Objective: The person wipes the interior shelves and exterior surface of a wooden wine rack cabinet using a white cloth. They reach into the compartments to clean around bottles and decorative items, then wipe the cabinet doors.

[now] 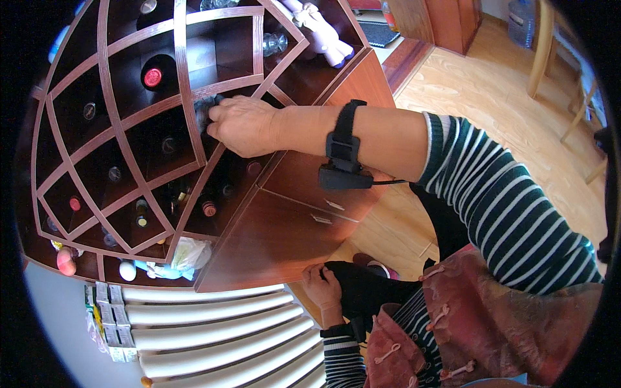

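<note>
My right hand (240,126) reaches to the brown lattice of a wooden wine rack (186,111). Its fingers are closed on a dark grey cloth (206,110), which lies against a strip of the lattice; part of the cloth is hidden by the fingers. A black strap with a small black device (344,175) is on my right forearm. My left hand (322,291) rests on my knee in black trousers, holding nothing, thumb and fingers apart. A bottle with a red cap (153,77) lies in a compartment to the left of my right hand.
More bottles, such as one with a red top (209,209), lie in the lattice. A pale plush figure (322,34) and glassware (274,43) are at the rack's top. Below are cabinet doors (286,228), a plastic bag (191,253), a white radiator (218,330) and small boxes (114,317).
</note>
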A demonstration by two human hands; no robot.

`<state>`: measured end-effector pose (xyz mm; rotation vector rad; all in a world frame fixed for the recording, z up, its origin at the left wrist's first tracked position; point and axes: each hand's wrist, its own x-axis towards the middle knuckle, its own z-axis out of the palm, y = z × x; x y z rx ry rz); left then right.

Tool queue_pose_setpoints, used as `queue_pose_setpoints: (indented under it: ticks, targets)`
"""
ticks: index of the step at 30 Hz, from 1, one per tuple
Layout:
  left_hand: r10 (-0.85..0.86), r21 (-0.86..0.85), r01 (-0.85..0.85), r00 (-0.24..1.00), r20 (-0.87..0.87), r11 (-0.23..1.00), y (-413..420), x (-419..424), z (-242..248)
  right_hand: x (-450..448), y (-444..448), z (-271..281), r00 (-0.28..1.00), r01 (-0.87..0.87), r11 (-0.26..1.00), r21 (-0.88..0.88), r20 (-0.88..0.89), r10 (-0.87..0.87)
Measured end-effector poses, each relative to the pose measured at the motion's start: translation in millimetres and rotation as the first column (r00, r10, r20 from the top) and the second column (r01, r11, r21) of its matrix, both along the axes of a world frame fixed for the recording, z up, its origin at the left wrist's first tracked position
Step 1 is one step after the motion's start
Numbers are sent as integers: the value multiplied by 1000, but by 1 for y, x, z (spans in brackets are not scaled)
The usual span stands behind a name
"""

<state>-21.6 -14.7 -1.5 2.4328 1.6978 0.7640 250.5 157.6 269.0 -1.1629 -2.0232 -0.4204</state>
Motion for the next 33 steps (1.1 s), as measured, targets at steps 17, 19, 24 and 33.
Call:
queue_pose_setpoints:
  ticks: [17,19,24,33]
  targets:
    - [-28,-4,28,997,74,1000,2,0,4,-18,94,42,969,145,879,-454,246,-32]
    - [-12,-7,12,998,66,1000,1,1,3,-21,108,40,952,184,903,-389,298,-66]
    - [-5,4,5,999,47,1000,3,0,1,-20,123,34,940,245,901,-357,314,-132]
    - [1,-11,0,994,106,1000,1,0,3,-21,106,39,975,222,849,-479,122,-186]
